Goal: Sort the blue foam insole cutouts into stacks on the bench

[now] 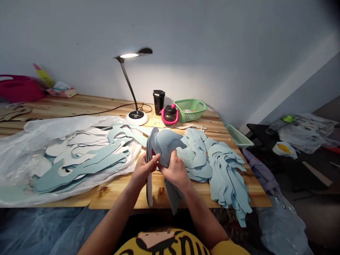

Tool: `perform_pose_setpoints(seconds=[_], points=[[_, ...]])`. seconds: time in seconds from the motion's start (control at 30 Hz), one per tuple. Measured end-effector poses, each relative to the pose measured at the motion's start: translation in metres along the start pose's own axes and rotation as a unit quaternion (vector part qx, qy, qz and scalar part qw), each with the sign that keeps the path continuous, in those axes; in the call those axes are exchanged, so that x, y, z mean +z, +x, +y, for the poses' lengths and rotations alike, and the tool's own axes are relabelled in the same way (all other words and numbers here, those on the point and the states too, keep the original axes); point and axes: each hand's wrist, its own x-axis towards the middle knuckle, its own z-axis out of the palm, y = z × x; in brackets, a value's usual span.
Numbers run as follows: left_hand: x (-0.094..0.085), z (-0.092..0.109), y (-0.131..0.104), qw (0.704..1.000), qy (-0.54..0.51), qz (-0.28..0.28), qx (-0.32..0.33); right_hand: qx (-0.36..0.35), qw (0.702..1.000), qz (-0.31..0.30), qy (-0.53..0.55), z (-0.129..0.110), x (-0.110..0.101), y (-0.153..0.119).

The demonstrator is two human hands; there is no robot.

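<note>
Both hands are together over the front edge of the wooden table. Closed around the left side of some light blue cut-out pieces (165, 141) is my left hand (145, 166). My right hand (176, 168) grips the same pieces from the right, its thumb near the left one. They bend upward between the hands, with long parts hanging below. On the right lie overlapping stacks of similar light blue cut pieces (225, 170). To the left, more blue and white cut pieces (85, 166) rest on a clear plastic bag (108, 180).
A lit desk lamp (136, 115) stands at the back, its cord running left. Near it are a black cup (159, 102), a bottle with a pink handle (170, 116) and a green basket (192, 109). A pink bag (20, 88) and a tissue box (62, 90) sit far left.
</note>
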Motion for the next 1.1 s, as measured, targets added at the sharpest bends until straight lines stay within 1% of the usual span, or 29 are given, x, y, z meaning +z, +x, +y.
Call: perform_pose_setpoints(seconds=[0.07,0.1,0.13,0.17,0.23,0.3,0.33,0.37,0.4,0.43,0.47,0.5,0.53,0.57,0.6,0.63,0.67,0.7,0.73,0.77,0.83,0.87,0.9,0.93,0.97,1.0,1.03,1.1], points=[[0.006,-0.001,0.004,1.000,-0.026,0.001,-0.005,-0.038,0.999,-0.013,-0.006,0.004,-0.011,-0.012],[0.007,0.000,0.005,0.999,-0.043,-0.008,-0.011,-0.047,0.999,-0.006,-0.012,0.007,-0.021,-0.018],[0.007,0.002,0.006,0.998,-0.059,-0.023,-0.020,-0.049,0.998,0.013,-0.025,0.012,-0.034,-0.024],[0.007,0.004,0.007,0.996,-0.076,-0.039,-0.033,-0.042,0.997,0.043,-0.048,0.019,-0.048,-0.029],[0.004,0.007,0.008,0.990,-0.109,-0.071,-0.058,-0.009,0.984,0.135,-0.115,0.039,-0.082,-0.038],[0.002,0.009,0.009,0.984,-0.130,-0.092,-0.079,0.037,0.956,0.219,-0.191,0.068,-0.114,-0.044],[0.001,0.010,0.010,0.982,-0.131,-0.099,-0.088,0.060,0.942,0.240,-0.227,0.085,-0.127,-0.045],[0.000,0.010,0.010,0.982,-0.122,-0.107,-0.096,0.086,0.932,0.243,-0.257,0.103,-0.137,-0.045],[0.000,0.011,0.010,0.984,-0.099,-0.113,-0.096,0.116,0.924,0.230,-0.281,0.121,-0.145,-0.045],[0.000,0.012,0.010,0.988,-0.058,-0.116,-0.082,0.146,0.921,0.203,-0.299,0.139,-0.150,-0.045],[0.002,0.013,0.009,0.992,0.003,-0.115,-0.049,0.170,0.919,0.172,-0.311,0.156,-0.152,-0.045],[0.004,0.014,0.007,0.990,0.083,-0.113,0.004,0.186,0.918,0.149,-0.317,0.170,-0.152,-0.045],[0.007,0.015,0.004,0.976,0.176,-0.109,0.073,0.191,0.919,0.140,-0.316,0.183,-0.151,-0.045],[0.012,0.015,0.002,0.945,0.270,-0.104,0.150,0.188,0.920,0.149,-0.309,0.192,-0.148,-0.046],[0.018,0.014,0.000,0.901,0.359,-0.103,0.222,0.178,0.923,0.172,-0.295,0.199,-0.144,-0.047],[0.025,0.010,-0.002,0.848,0.435,-0.103,0.284,0.162,0.926,0.205,-0.274,0.202,-0.140,-0.047],[0.033,0.005,-0.002,0.795,0.497,-0.107,0.330,0.141,0.928,0.239,-0.248,0.202,-0.137,-0.047],[0.041,-0.002,-0.001,0.747,0.547,-0.116,0.360,0.119,0.929,0.272,-0.221,0.200,-0.134,-0.047],[0.050,-0.012,0.001,0.705,0.586,-0.134,0.375,0.095,0.929,0.300,-0.194,0.195,-0.131,-0.047],[0.057,-0.023,0.006,0.672,0.616,-0.160,0.379,0.069,0.928,0.323,-0.171,0.188,-0.128,-0.046],[0.067,-0.048,0.016,0.626,0.654,-0.223,0.362,0.019,0.923,0.356,-0.141,0.172,-0.121,-0.044],[0.067,-0.060,0.021,0.611,0.666,-0.248,0.349,-0.006,0.922,0.363,-0.133,0.164,-0.117,-0.043],[0.065,-0.070,0.026,0.603,0.673,-0.263,0.338,-0.030,0.923,0.362,-0.128,0.156,-0.112,-0.043],[0.060,-0.077,0.029,0.603,0.676,-0.267,0.329,-0.055,0.926,0.352,-0.124,0.150,-0.106,-0.043],[0.052,-0.082,0.030,0.613,0.673,-0.262,0.321,-0.078,0.933,0.331,-0.122,0.144,-0.100,-0.043],[0.042,-0.084,0.030,0.630,0.663,-0.249,0.318,-0.101,0.940,0.300,-0.123,0.140,-0.092,-0.044],[0.030,-0.083,0.029,0.652,0.650,-0.229,0.317,-0.123,0.948,0.265,-0.126,0.138,-0.084,-0.045],[0.000,-0.072,0.024,0.693,0.623,-0.171,0.318,-0.158,0.957,0.197,-0.140,0.136,-0.068,-0.047]])
